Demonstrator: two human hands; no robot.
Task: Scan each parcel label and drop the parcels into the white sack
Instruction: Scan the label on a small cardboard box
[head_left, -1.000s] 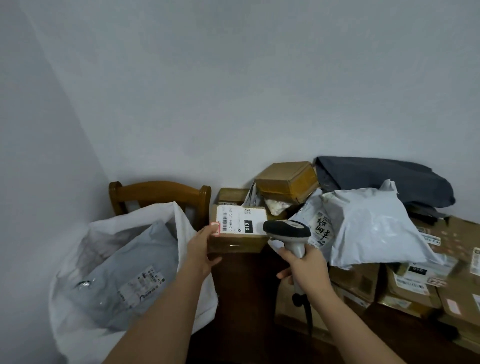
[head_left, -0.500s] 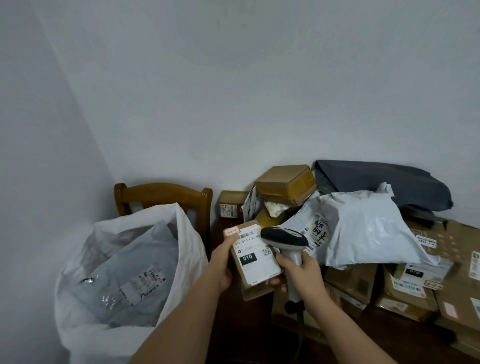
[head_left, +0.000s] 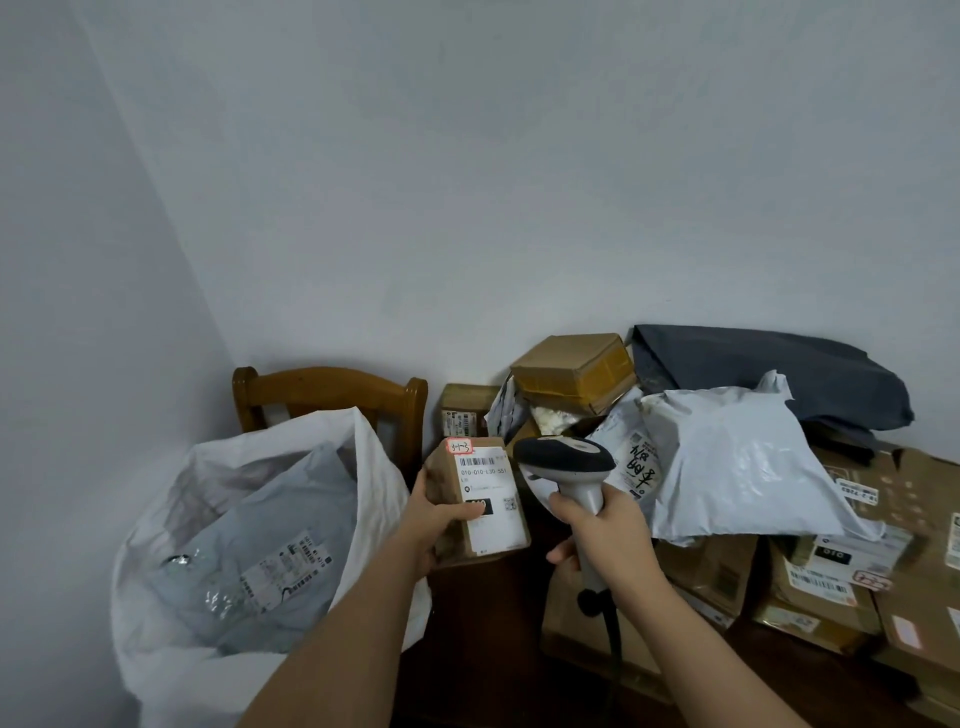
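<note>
Parcel (head_left: 475, 501) now turned label-up in my left hand (head_left: 434, 525), right hand (head_left: 605, 530) gripping scanner (head_left: 569, 467): scan's next, sack (head_left: 249, 545) after.

White sack (head_left: 171, 499) mouth open left of left hand (head_left: 435, 525); chair back (head_left: 332, 387) behind; parcel pile (head_left: 727, 467) blocks right of right hand (head_left: 605, 525).

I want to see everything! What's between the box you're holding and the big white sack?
Only the left hand gripping the box; the white sack sits just beyond, head view.
</note>
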